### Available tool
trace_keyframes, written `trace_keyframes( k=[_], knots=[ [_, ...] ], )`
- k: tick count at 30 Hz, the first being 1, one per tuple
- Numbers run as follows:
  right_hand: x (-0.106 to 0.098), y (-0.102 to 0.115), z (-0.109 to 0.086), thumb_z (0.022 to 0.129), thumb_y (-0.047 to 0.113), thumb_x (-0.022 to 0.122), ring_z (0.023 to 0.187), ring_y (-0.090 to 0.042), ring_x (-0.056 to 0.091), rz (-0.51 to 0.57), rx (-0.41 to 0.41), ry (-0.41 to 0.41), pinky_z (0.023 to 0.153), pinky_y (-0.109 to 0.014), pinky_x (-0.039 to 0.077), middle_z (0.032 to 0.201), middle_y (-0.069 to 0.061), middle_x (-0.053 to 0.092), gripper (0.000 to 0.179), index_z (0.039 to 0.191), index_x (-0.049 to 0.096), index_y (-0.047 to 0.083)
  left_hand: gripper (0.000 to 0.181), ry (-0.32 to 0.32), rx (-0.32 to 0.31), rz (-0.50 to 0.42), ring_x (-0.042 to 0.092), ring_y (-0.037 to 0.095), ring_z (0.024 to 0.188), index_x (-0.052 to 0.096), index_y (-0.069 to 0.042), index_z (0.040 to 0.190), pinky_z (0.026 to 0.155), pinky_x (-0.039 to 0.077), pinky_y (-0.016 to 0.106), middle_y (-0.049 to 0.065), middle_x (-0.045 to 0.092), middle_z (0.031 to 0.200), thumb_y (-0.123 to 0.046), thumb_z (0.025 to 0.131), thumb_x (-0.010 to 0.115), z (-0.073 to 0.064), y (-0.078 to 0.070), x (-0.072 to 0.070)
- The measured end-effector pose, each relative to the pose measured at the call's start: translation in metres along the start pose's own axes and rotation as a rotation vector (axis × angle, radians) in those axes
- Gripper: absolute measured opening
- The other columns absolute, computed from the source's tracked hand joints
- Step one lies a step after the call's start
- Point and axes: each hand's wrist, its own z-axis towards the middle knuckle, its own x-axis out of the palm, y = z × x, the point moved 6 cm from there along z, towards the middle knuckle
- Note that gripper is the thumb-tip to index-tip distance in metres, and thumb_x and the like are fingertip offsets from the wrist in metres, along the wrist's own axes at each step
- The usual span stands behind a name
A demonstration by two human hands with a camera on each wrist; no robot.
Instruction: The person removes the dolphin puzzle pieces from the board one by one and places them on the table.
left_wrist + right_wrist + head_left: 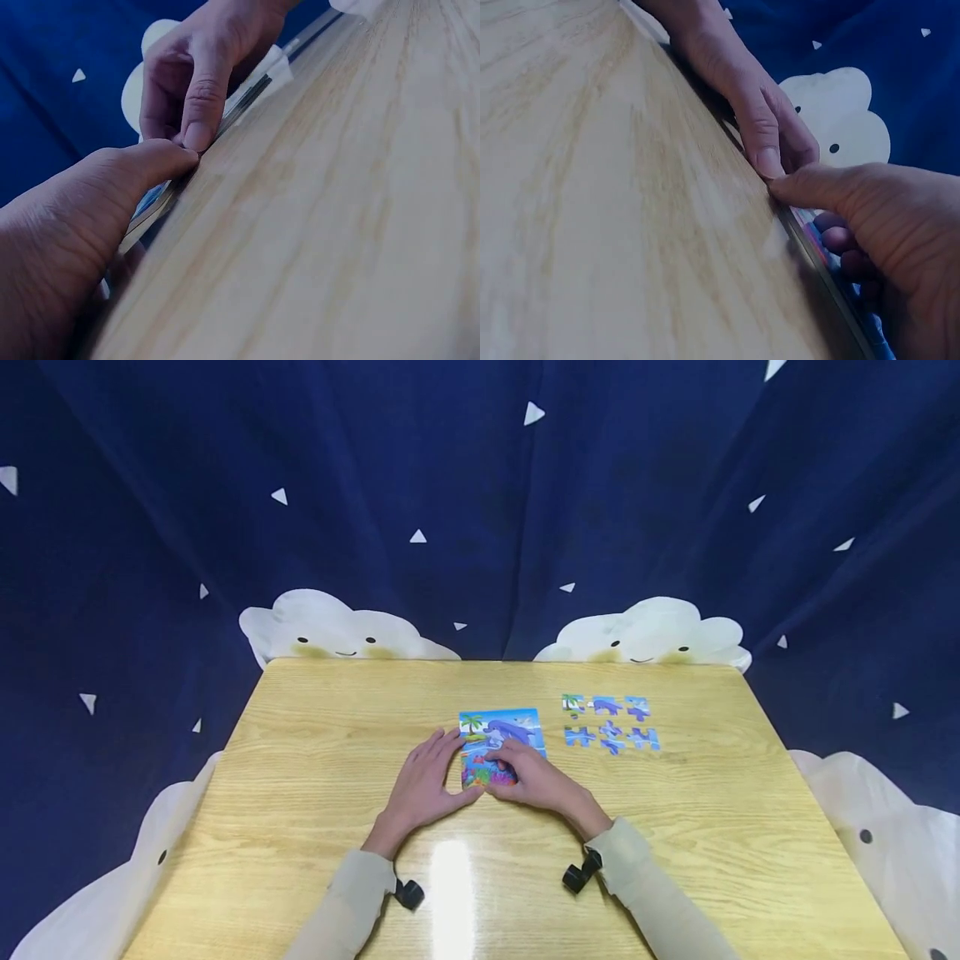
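Note:
A square jigsaw puzzle (525, 717), printed with a dolphin, a palm and coral, lies flat near the table's middle. My left hand (426, 783) rests along its left side, fingers fairly straight and thumb reaching to the near edge. Over the lower right part, my right hand (536, 775) bends its fingers, the index on the picture, the thumb at the near edge. Both thumb tips meet there in the wrist views, beside the puzzle's thin edge (829, 289). Whether the right hand pinches a piece, I cannot tell. Its palm and fingers hide the picture's lower right.
Several loose jigsaw pieces (611, 724) lie in two rows to the puzzle's right, one with a palm, one with a dolphin. The wooden table (322, 710) ends at a dark blue curtain (480, 485) with clouds and white triangles. Black cameras sit at both wrists.

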Motion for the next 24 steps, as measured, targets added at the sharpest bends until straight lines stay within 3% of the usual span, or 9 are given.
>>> trace_keyframes(
  k=[8,12,17,24],
  knots=[
    [0.010,-0.001,-0.004,0.085,0.031,0.081,0.085,-0.011,0.050,0.058,0.017,0.006,0.076,-0.027,0.044,0.093,0.002,0.054,0.041,0.116,0.065,0.012,0.097,0.014,-0.001,-0.011,0.023,0.025,0.159,0.043,-0.022,0.160,0.124,0.027,0.053,-0.003,0.034,0.169,-0.080,0.085,0.061,-0.012,0.001,0.007],
    [0.006,-0.001,-0.003,0.084,0.030,0.083,0.085,-0.013,0.051,0.105,0.036,-0.018,0.076,-0.029,0.045,0.096,0.000,0.054,0.044,0.117,0.061,0.011,0.095,-0.015,0.009,-0.011,0.024,0.025,0.159,0.044,-0.022,0.159,0.123,0.027,0.053,-0.002,0.035,0.168,-0.080,0.086,0.061,-0.009,0.000,0.004],
    [0.003,-0.003,-0.004,0.084,0.027,0.086,0.087,-0.016,0.053,0.198,0.052,-0.028,0.078,-0.029,0.046,0.100,-0.003,0.056,0.047,0.117,0.058,0.010,0.096,-0.006,0.009,-0.008,0.022,0.025,0.159,0.044,-0.023,0.159,0.123,0.026,0.055,-0.003,0.034,0.169,-0.082,0.086,0.058,-0.006,0.001,0.006],
    [0.002,-0.007,0.001,0.085,0.028,0.086,0.089,-0.017,0.054,0.218,0.025,-0.046,0.079,-0.029,0.047,0.101,-0.003,0.057,0.046,0.118,0.059,0.011,0.096,-0.011,0.011,-0.008,0.021,0.025,0.159,0.042,-0.023,0.160,0.123,0.026,0.055,-0.004,0.032,0.170,-0.082,0.086,0.058,-0.001,0.003,0.003]
  ],
)
